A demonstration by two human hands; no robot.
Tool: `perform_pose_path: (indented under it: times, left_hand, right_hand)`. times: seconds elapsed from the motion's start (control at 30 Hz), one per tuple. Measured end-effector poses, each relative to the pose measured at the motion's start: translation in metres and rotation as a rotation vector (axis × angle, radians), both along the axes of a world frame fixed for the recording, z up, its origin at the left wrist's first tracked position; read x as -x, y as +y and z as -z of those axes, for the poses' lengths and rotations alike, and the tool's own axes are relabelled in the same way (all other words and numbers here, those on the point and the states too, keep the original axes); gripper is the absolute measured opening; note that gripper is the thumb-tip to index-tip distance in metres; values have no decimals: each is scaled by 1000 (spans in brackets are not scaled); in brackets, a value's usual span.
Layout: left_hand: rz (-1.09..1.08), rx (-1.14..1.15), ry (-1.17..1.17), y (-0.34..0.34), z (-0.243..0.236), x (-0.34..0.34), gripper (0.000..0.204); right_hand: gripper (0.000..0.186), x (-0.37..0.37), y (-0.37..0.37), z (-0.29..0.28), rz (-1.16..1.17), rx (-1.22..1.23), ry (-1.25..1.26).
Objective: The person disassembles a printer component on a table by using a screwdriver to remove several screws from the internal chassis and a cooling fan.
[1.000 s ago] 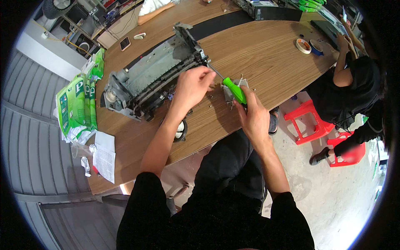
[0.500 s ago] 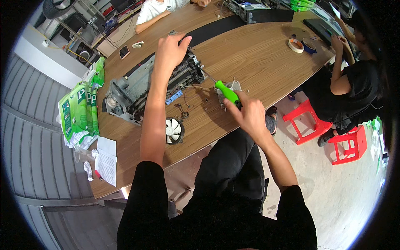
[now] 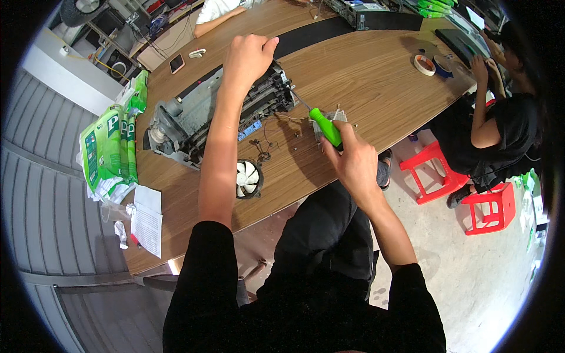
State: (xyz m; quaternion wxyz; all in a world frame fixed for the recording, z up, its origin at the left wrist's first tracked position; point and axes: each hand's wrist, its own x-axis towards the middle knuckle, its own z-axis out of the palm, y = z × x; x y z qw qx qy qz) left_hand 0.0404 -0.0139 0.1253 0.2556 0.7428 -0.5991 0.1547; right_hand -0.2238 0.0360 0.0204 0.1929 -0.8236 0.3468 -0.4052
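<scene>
A grey, stripped printer chassis lies on the wooden table, its right end raised toward the back. Over that far end is my left hand, fingers curled down and their grip hidden. My right hand grips a screwdriver with a green handle, its shaft pointing at the chassis's right end. A small metal part sits under the handle. Loose wires, a blue component and small bits lie along the chassis's near side; a white-bladed fan is beside my left forearm.
Green paper packs, papers and a plastic cup line the left edge. A phone, tape rolls and black equipment are farther back. Co-workers sit at the back and right, above red stools.
My left hand has moved up and away to the chassis's far end, uncovering the fan and wires. The chassis's near side has shifted a little. My right hand still holds the screwdriver.
</scene>
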Motion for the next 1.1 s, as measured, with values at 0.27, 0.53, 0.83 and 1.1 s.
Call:
perform_pose_path:
  times: [0.27, 0.53, 0.83, 1.1]
  left_hand:
    - [-35, 66, -66, 0, 5, 5, 37]
    - [0, 121, -86, -1, 9, 1, 35]
    - [18, 111, -57, -2, 10, 4, 35]
    - [-34, 100, -62, 1, 9, 8, 33]
  right_hand:
    - [48, -6, -7, -9, 48, -610, -81]
    - [37, -3, -1, -9, 35, -318, -42]
    - [39, -5, 4, -18, 26, -433, -158]
    - [40, 1, 0, -15, 47, -354, -102]
